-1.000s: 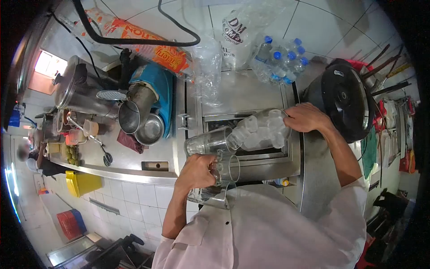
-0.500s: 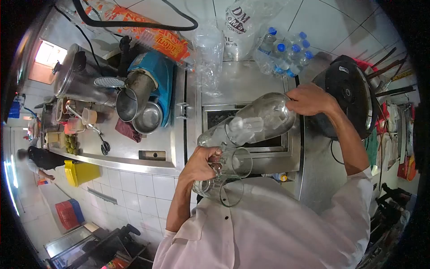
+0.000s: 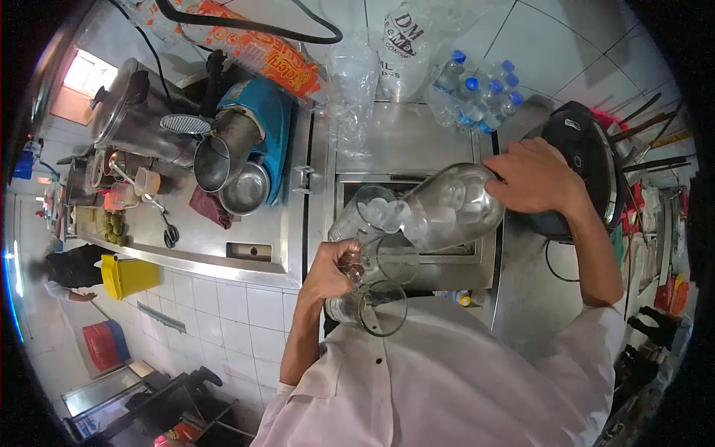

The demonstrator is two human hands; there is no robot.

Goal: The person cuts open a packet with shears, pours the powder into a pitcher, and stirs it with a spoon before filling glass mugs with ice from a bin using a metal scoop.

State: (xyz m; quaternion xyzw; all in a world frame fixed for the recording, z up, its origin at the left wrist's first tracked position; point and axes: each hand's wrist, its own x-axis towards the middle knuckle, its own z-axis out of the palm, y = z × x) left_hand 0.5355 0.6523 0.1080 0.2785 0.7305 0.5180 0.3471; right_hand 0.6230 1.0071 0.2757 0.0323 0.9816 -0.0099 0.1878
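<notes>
My left hand (image 3: 331, 272) is closed round the handles of three clear glass mugs (image 3: 383, 307), held bunched together and tilted in front of the shirt. My right hand (image 3: 536, 177) grips a clear pitcher (image 3: 454, 208) at its far end. The pitcher is tipped toward the uppermost mug (image 3: 365, 216), its mouth at that mug's rim. Ice cubes (image 3: 393, 214) lie at the mouth and in the top of this mug, and more ice shows inside the pitcher. The fingertips of my right hand are partly hidden behind the pitcher.
Below the mugs is a steel counter (image 3: 402, 134) with a recessed opening. Bottled water with blue caps (image 3: 477, 97) stands at the back. A black round-lidded appliance (image 3: 585, 160) is at right. Metal cups (image 3: 216, 160) and a blue machine (image 3: 272, 112) are at left. A person (image 3: 71, 272) stands far left.
The pitcher's mouth has come to the uppermost mug's rim, and ice has slid toward the mouth and into the mug. My right hand has shifted slightly right and down.
</notes>
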